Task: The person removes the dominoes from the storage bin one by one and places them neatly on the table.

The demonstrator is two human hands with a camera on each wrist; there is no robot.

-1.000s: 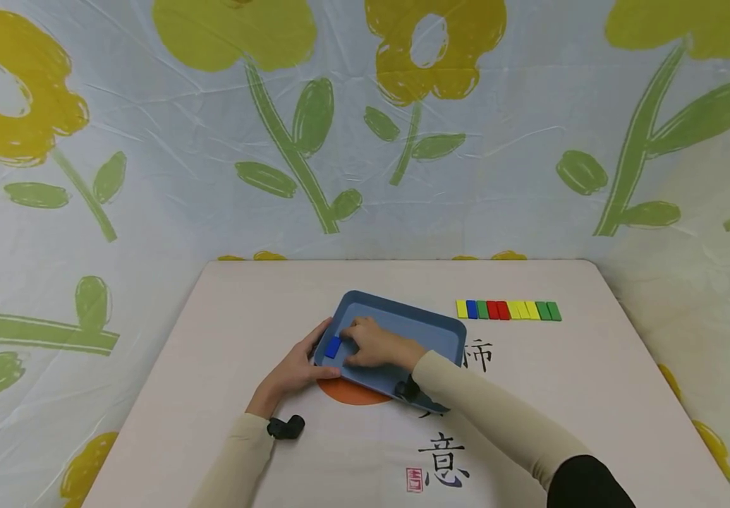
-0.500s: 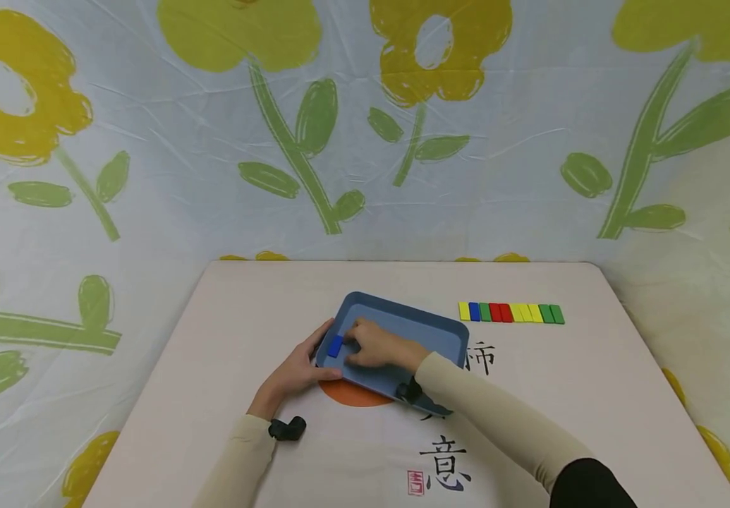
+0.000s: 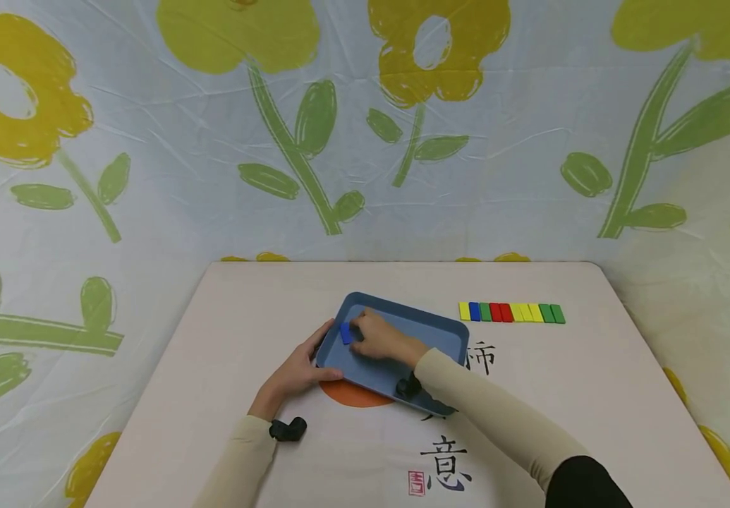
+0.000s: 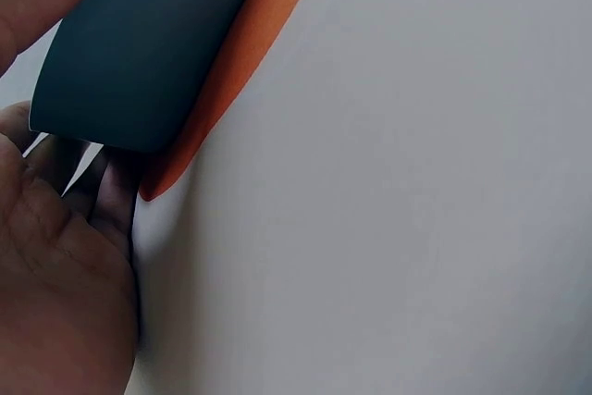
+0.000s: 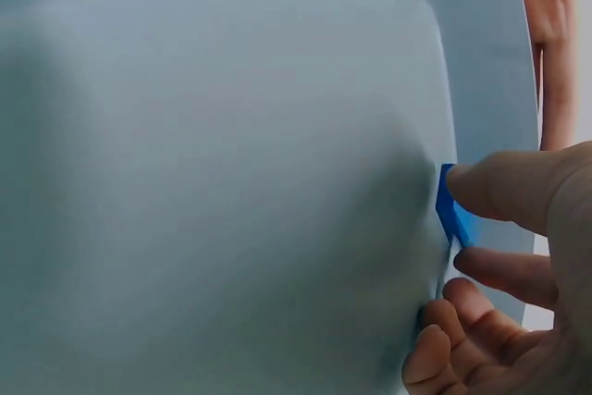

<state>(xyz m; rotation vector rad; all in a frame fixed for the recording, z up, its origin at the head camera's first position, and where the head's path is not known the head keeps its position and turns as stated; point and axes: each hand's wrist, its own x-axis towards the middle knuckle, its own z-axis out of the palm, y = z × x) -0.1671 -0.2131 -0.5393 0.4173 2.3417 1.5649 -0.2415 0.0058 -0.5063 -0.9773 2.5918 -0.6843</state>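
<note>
A shallow blue-grey tray (image 3: 424, 328) lies slanted on the table. My left hand (image 3: 297, 368) grips its left end, thumb at the near corner and the other fingers along the outer side. In the left wrist view those fingers reach behind the dark tray wall (image 4: 139, 62). Inside the tray, my right hand (image 3: 385, 339) pinches a small blue tile (image 3: 345, 333) near the left end. The right wrist view shows the thumb on one end of this blue tile (image 5: 448, 203) and a fingertip at its other end; the remaining fingers are curled.
Beyond the tray's right end, a row of yellow, blue, green and red tiles (image 3: 511, 312) lies flat. The pale table cover (image 3: 263, 296) carries black written characters (image 3: 446, 462), a red seal print and an orange shape (image 3: 355, 395) partly under the tray.
The right hand has shifted slightly toward the far side of the tray, and the blue tile has moved the same way and turned. The left hand and tray stay in place.
</note>
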